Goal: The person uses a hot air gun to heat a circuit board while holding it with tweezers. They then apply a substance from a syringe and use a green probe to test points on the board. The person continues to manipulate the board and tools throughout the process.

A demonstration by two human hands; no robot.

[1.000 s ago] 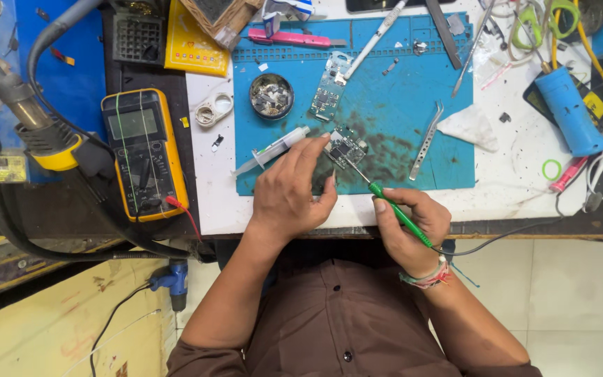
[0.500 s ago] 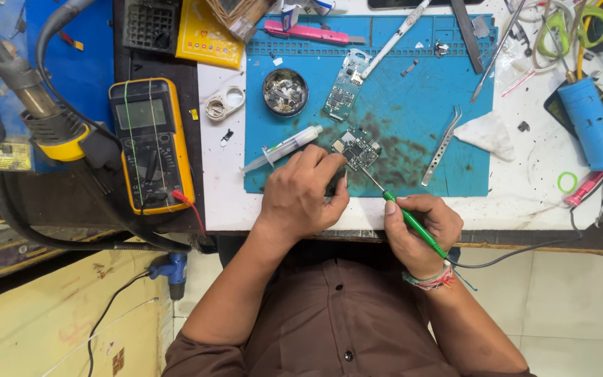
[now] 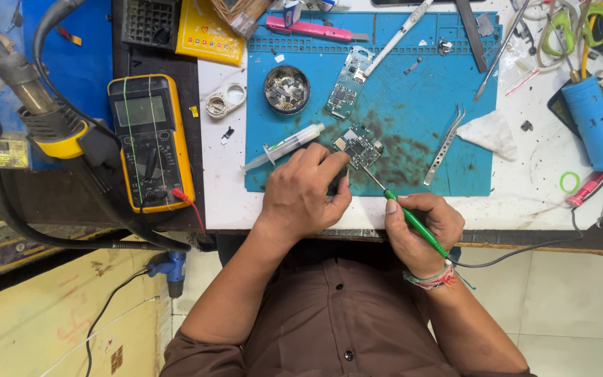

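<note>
Right hand (image 3: 420, 234) grip unchanged, green tool (image 3: 413, 223) steady

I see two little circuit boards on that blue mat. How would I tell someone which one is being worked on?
Start at the blue rubber work mat on the white bench. Near its lower middle, the left hand pins a small dark squarish circuit board, touched by the thin green-handled tool in the right hand. The longer pale green board above lies untouched.
</note>
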